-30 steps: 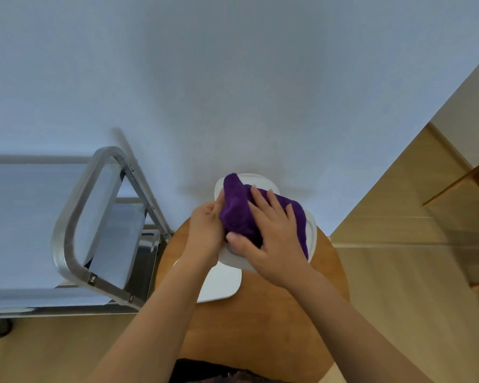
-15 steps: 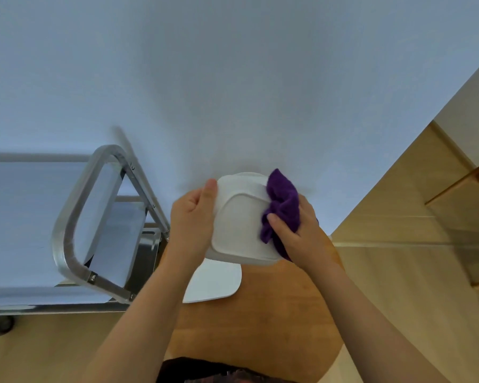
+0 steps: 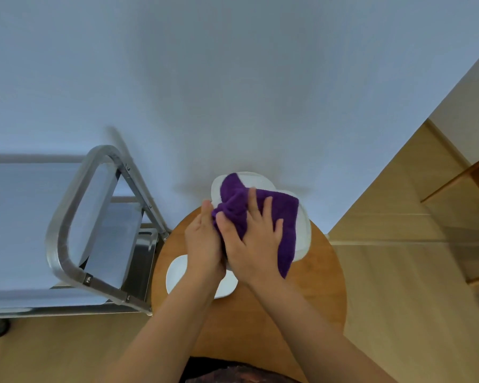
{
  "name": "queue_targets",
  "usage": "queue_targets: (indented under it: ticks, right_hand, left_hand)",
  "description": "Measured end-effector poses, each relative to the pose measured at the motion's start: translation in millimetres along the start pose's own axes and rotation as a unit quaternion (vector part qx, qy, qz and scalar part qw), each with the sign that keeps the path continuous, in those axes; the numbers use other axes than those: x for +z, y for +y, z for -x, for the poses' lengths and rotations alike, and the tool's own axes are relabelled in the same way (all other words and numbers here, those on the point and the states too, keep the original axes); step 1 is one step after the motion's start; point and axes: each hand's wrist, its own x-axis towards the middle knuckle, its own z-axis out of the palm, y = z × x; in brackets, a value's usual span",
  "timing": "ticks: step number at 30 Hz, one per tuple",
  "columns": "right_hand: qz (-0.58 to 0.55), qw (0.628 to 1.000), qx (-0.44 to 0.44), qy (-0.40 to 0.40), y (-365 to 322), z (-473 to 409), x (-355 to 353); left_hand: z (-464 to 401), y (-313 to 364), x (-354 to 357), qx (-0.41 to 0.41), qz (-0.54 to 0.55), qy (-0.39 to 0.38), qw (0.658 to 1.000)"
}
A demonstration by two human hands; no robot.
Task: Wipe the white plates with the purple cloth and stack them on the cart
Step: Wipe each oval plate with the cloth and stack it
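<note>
I hold a white plate [image 3: 303, 233] up over the round wooden table [image 3: 310, 297]. My left hand [image 3: 203, 244] grips the plate's left edge. My right hand [image 3: 250, 241] lies flat on the purple cloth [image 3: 284, 217] and presses it against the plate's face. The cloth covers most of the plate, so only its top and right rim show. A second white plate [image 3: 177, 275] lies on the table below my left hand, partly hidden by my wrist. The metal cart [image 3: 75, 217] stands to the left of the table.
A pale wall fills the upper view, right behind the table. The cart's tubular handle [image 3: 64, 194] rises close to the table's left edge. Wooden floor [image 3: 415, 299] extends to the right, with wooden furniture [image 3: 465, 178] at the far right edge.
Half a second ago the cloth was bunched at the plate's right edge with the plate's face exposed. Now my right hand has swept left, spreading the cloth across the plate.
</note>
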Motion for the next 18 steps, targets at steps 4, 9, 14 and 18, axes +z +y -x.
queue_targets:
  ticks: [4, 9, 14, 18]
  right_hand:
    - [-0.028, 0.992, -0.116, -0.036, 9, 9, -2]
    - [0.089, 0.944, -0.313, -0.062, 58, 19, -11]
    - [0.092, 0.985, -0.137, -0.052, 92, 16, -23]
    - [-0.121, 0.985, 0.122, 0.008, 82, 7, -29]
  left_hand:
    - [-10, 6, -15, -0.053, 0.050, 0.007, 0.997]
    - [-25, 14, -30, -0.068, 0.023, 0.060, 0.996]
    - [-31, 17, -40, -0.021, -0.040, 0.071, 0.996]
    - [-27, 20, -34, 0.099, -0.084, 0.055, 0.990]
